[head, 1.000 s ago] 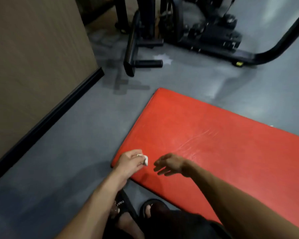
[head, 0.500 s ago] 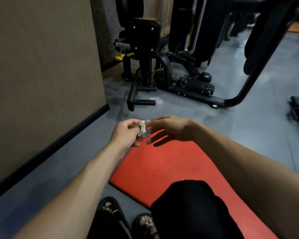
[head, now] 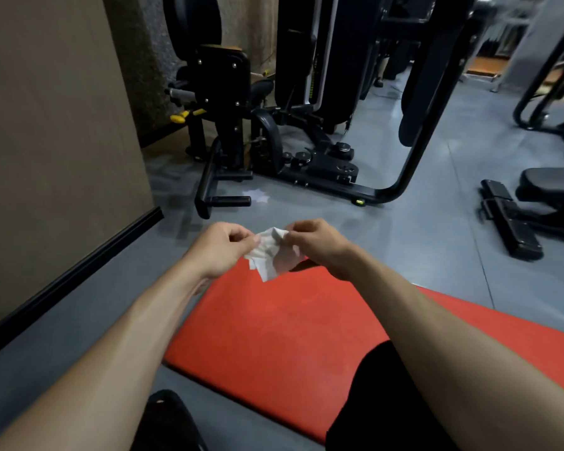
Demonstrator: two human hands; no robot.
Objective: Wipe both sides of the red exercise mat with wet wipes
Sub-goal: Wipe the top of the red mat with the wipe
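Observation:
The red exercise mat (head: 274,333) lies flat on the grey floor in front of me, its near left corner below my arms. A crumpled white wet wipe (head: 269,252) hangs in the air above the mat's far end. My left hand (head: 220,247) pinches its left side and my right hand (head: 316,244) pinches its right side, with the wipe partly spread between them. My black-clad knee covers part of the mat's near edge at the lower right.
A beige wall with a black skirting (head: 79,278) runs along the left. Black gym machines (head: 274,125) stand on the floor beyond the mat, and a black bench (head: 518,219) sits at the right. A small white scrap (head: 256,195) lies near the machine's foot.
Both hands rose from the mat's corner to chest height. My right hand joined the left on the wipe, and the balled wipe is now pulled partly open between them.

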